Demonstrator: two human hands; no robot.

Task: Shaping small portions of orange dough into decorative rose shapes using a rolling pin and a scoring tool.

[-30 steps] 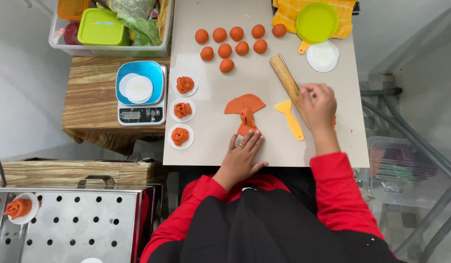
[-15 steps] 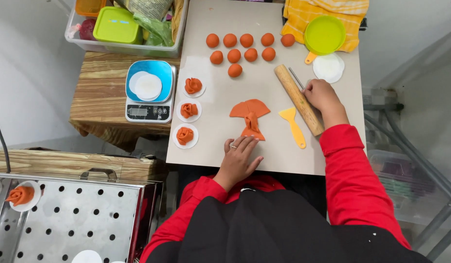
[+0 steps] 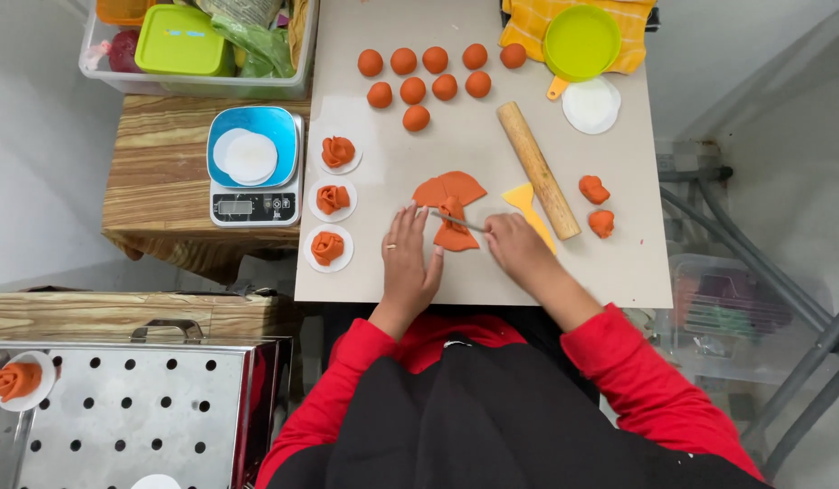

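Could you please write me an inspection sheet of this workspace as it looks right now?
Surface: beige table, dough work on it.
Job's things: folded orange dough piece; thin stick laid across it.
Clutter: nine dough balls, rolling pin, yellow scraper, three shaped pieces on paper rounds, two scraps.
Grippers: left hand flat beside the dough; right hand holds the stick.
Cables: nothing seen.
Surroundings: blue scale, perforated steel tray.

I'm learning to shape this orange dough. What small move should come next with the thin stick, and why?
Probably press the thin stick down across the pinched middle of the dough piece. The right hand holds it lying over that waist, and the left hand rests flat beside the dough, steadying it.
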